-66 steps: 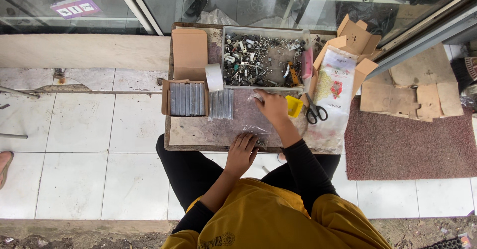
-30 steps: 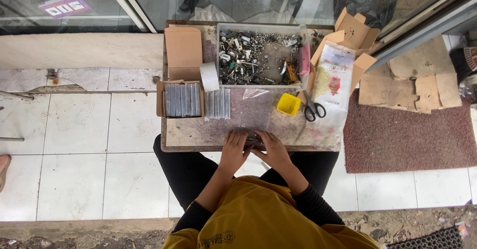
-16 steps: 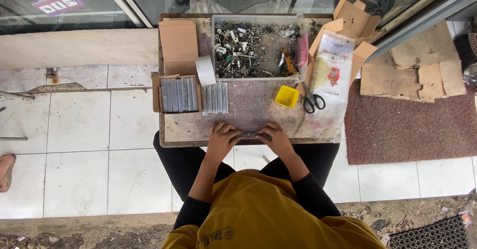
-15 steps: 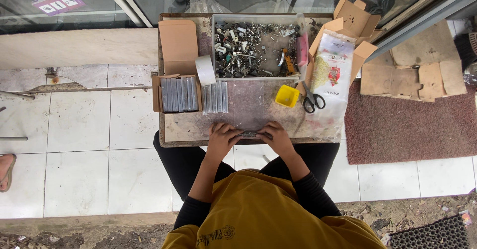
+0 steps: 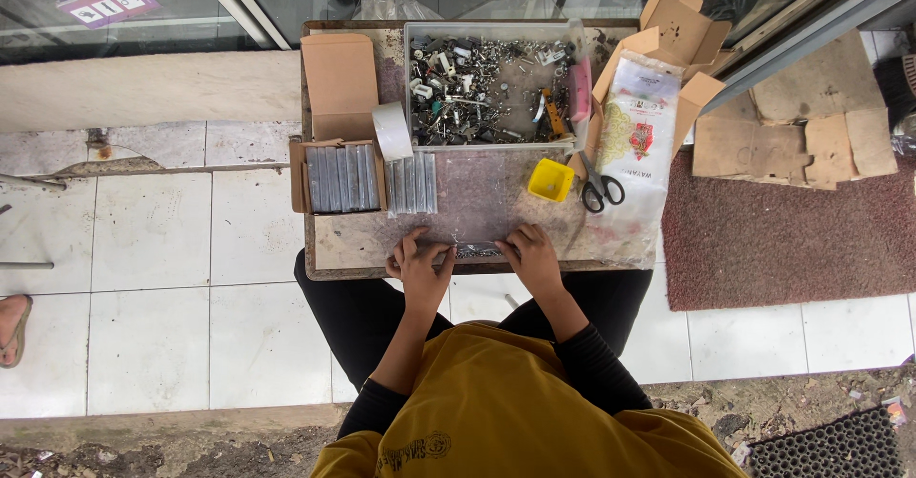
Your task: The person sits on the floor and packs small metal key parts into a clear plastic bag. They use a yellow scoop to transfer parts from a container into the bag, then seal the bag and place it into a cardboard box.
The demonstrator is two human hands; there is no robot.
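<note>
A small clear plastic packet (image 5: 477, 249) with dark metal bits in it lies at the near edge of the low wooden table (image 5: 343, 244). My left hand (image 5: 420, 263) pinches its left end and my right hand (image 5: 530, 255) pinches its right end. Both hands rest on the table edge, fingers curled on the packet. Just beyond lie a row of filled clear packets (image 5: 412, 183) and an open cardboard box (image 5: 340, 177) packed with more of them. A clear tray (image 5: 491, 84) of mixed screws and metal parts stands at the back.
A roll of white tape (image 5: 392, 131), a small yellow cup (image 5: 551, 179), black-handled scissors (image 5: 599, 188) and a printed plastic bag (image 5: 637, 125) lie on the table. Cardboard pieces (image 5: 797, 135) rest on a red mat (image 5: 792, 239) to the right. Another person's foot (image 5: 11, 327) shows at far left.
My right hand came back from the yellow cup to the near table edge. Both hands now hold the small packet between them, spread slightly wider than half a second ago.
</note>
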